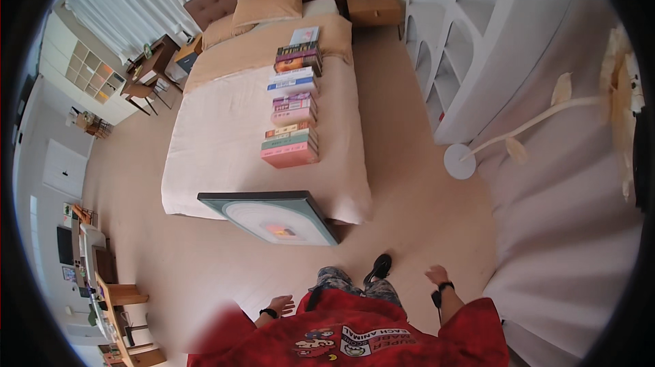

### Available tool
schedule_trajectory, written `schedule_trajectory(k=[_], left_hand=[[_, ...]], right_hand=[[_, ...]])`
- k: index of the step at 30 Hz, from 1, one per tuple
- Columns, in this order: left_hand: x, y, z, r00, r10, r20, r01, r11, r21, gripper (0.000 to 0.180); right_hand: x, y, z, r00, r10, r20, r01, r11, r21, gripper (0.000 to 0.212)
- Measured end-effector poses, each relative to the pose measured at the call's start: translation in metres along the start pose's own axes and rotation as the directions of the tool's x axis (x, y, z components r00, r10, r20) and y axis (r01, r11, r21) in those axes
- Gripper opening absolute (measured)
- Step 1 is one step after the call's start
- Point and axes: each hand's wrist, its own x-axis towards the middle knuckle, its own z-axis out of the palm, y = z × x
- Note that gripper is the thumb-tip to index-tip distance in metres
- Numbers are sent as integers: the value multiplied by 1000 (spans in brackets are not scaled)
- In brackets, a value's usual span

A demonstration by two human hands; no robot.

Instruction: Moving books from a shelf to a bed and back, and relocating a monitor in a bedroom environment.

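My left hand hangs low in front of my red shirt, fingers loosely stretched and nothing in it. On the other side, my right hand is held out from my body, also with no object in its fingers. Neither hand touches anything. The nearest thing ahead is a framed picture with a dark edge, leaning against the foot of the bed. On the bed lies a row of book stacks, among them pink and green books, purple ones, blue-and-white ones and dark ones.
White shelves with arched openings line the right side. A pale round base with a leafy stem stands near them. A nightstand with a lamp is beside the headboard. Desks and chairs stand along the left.
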Motion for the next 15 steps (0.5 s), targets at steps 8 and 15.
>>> schedule_trajectory(k=[8, 15], left_hand=[[20, 107, 130, 921, 347, 175, -364, 928, 75, 30], [55, 131, 173, 946, 284, 158, -301, 949, 95, 30]], right_hand=[[-123, 242, -65, 945, -102, 310, 139, 985, -100, 21], [-31, 72, -75, 708, 382, 594, -700, 270, 661, 33]])
